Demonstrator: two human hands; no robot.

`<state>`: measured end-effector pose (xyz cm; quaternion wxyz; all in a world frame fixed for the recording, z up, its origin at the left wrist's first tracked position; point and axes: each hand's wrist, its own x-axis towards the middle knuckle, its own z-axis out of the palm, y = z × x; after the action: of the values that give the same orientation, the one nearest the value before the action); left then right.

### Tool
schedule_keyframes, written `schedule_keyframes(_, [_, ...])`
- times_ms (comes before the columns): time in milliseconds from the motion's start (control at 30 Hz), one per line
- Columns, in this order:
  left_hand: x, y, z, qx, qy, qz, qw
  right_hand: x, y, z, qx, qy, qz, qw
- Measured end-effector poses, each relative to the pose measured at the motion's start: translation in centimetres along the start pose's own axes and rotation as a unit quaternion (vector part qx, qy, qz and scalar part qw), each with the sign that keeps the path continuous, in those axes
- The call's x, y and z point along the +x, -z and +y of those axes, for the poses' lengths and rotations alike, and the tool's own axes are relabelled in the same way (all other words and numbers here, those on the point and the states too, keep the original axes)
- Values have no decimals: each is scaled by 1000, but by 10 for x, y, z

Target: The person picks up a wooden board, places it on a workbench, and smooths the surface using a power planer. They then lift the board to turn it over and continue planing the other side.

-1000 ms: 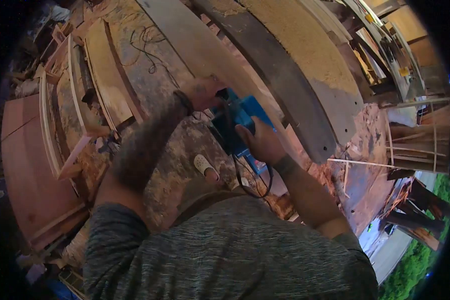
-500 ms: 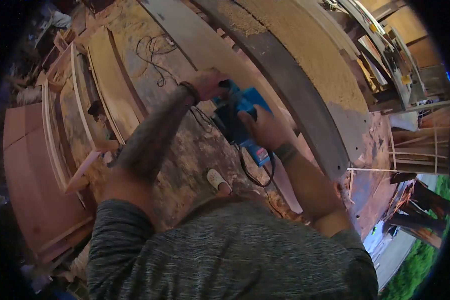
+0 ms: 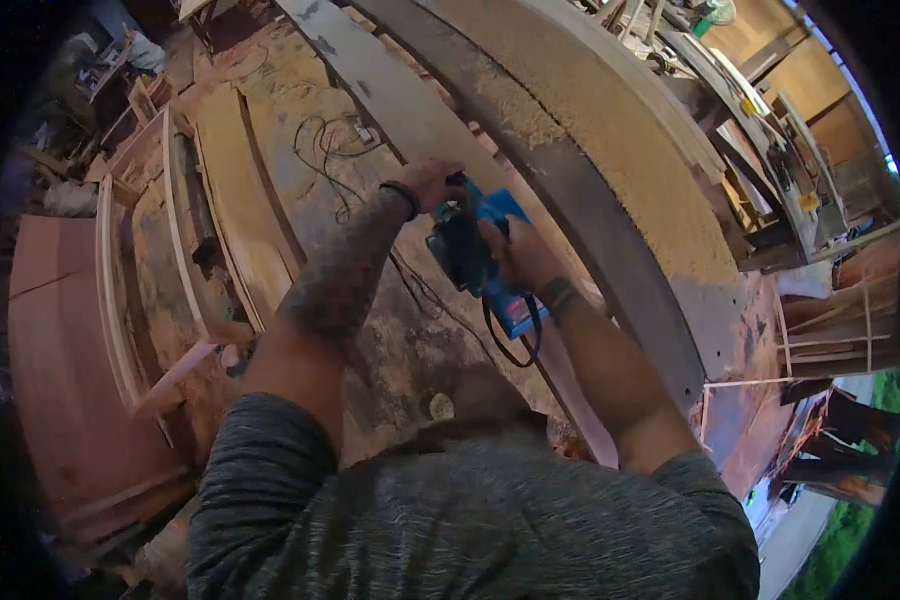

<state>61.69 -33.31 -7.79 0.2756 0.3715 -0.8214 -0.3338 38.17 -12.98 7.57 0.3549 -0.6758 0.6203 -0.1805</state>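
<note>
Both my hands hold a blue electric planer (image 3: 510,206) with a black motor side, resting on a long narrow plank (image 3: 430,122). My left hand (image 3: 432,184), with a dark band at the wrist, is closed on the grip at the far end. My right hand (image 3: 522,250) wraps the rear handle, its thumb over the near side. Behind that hand, a blue rear section with a red label (image 3: 515,311) shows, and a black cord (image 3: 489,330) loops beside it. The planer's underside is hidden.
A dark board (image 3: 570,178) runs along the right, beside a wide board covered in sawdust (image 3: 630,185). Loose cable (image 3: 328,170) lies on the dusty floor at left. Wooden frames (image 3: 175,215) and a reddish panel (image 3: 80,350) stand farther left. A shoe tip (image 3: 441,406) shows below.
The planer and both hands have moved a little farther forward along the plank. My view has tilted upward, and less of the shoe shows. Both hands keep their hold.
</note>
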Motion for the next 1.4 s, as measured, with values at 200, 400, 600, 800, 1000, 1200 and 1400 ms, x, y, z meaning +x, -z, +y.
schedule_keyframes(200, [6, 84, 65, 228, 45, -73, 970, 56, -12, -27, 37, 76, 87, 993])
schedule_keyframes(400, [35, 156, 58, 218, 105, -114, 963, 132, -22, -57, 17, 60, 93, 994])
schedule_keyframes(600, [68, 162, -126, -22, -34, -50, 998, 212, -48, -55, 55, 76, 57, 994])
schedule_keyframes(800, [88, 237, -74, 123, -33, -156, 979, 255, -48, -84, 50, 54, 62, 995])
schedule_keyframes(1000, [106, 282, -109, 97, -12, -158, 983, 306, -56, -118, 51, 38, 96, 993])
schedule_keyframes(1200, [131, 323, -142, 149, -39, -111, 982, 353, -40, -167, -12, -3, 24, 1000])
schedule_keyframes(1400, [160, 370, -189, 153, 23, -154, 976, 448, -89, -125, -120, 117, 123, 978])
